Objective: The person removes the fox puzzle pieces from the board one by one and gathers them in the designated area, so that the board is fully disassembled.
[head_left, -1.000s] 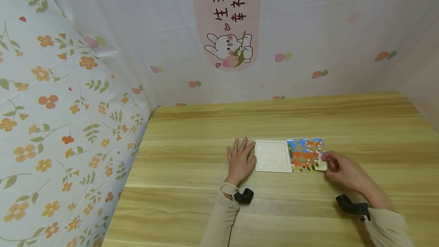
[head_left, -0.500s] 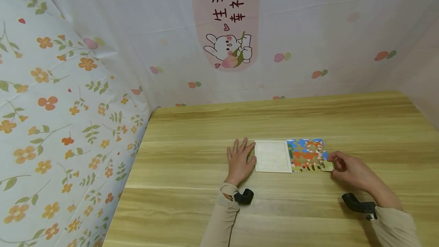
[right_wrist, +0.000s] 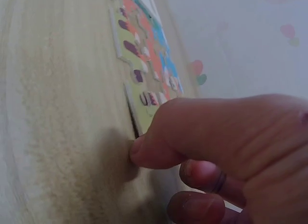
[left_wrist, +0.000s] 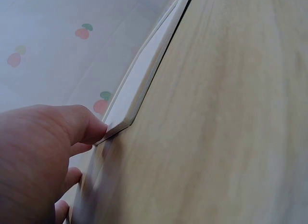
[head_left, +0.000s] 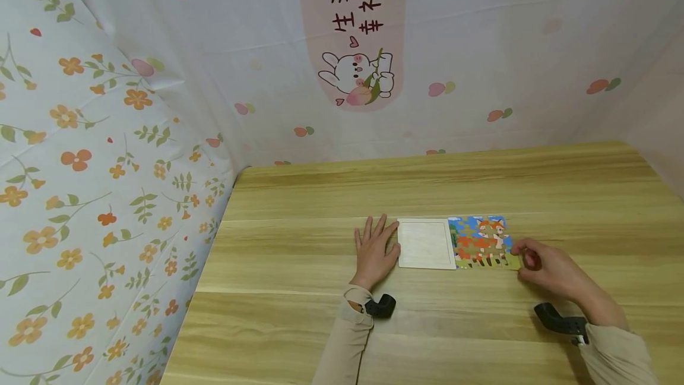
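My left hand [head_left: 376,255] lies spread on the table at the left edge of a white puzzle tray [head_left: 426,265]. In the left wrist view its thumb meets the corner of the tray [left_wrist: 129,119]. Directly right of the tray lies a colourful jigsaw picture of a fox [head_left: 475,243], its pieces loosely joined with gaps showing wood. My right hand [head_left: 550,269] pinches a green puzzle piece [head_left: 513,262] at the picture's lower right corner. Seen from the right wrist, the thumb presses the edge of that piece [right_wrist: 141,112], and the hand hides its far side.
The wooden table [head_left: 299,314] runs back to a white printed curtain [head_left: 481,46]. At the left hangs a floral cloth [head_left: 107,195]. Black wrist mounts [head_left: 380,306] sit on both forearms.
My right hand has shifted a little to the right with the green puzzle piece, which now lies lower, in line with the picture's bottom row. My left hand and the tray stay put.
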Motion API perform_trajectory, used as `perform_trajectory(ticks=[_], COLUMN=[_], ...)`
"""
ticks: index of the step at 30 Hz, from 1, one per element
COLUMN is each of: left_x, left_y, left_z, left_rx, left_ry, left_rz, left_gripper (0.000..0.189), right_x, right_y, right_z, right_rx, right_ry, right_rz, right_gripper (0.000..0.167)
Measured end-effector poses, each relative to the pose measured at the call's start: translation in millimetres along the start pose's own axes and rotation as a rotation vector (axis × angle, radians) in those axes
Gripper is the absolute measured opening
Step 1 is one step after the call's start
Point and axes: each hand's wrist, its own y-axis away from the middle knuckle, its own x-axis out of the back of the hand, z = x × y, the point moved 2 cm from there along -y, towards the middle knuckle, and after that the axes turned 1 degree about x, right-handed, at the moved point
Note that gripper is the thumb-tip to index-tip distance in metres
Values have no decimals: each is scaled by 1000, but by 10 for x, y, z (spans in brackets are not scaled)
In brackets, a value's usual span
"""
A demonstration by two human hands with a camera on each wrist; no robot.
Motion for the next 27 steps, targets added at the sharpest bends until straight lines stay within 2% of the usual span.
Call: perform_trajectory(ticks=[9,16,22,27], left_x=[6,10,16,15], left_y=[-8,-4,-7,-10], left_z=[2,6,0,-31], left_rx=[-6,1,-7,10], left_ry=[7,4,25,84], left_rz=[5,3,1,10], left_gripper=[45,45,45,42], right_x=[-3,-19,6,96], right_y=[-11,4,65,147], right_z=[4,6,39,94], right_rx=[17,-32,-61,-76], right_ry=[-45,-49,-43,-14], right_rz=[1,-11,27,86], right_gripper=[32,34,36,34])
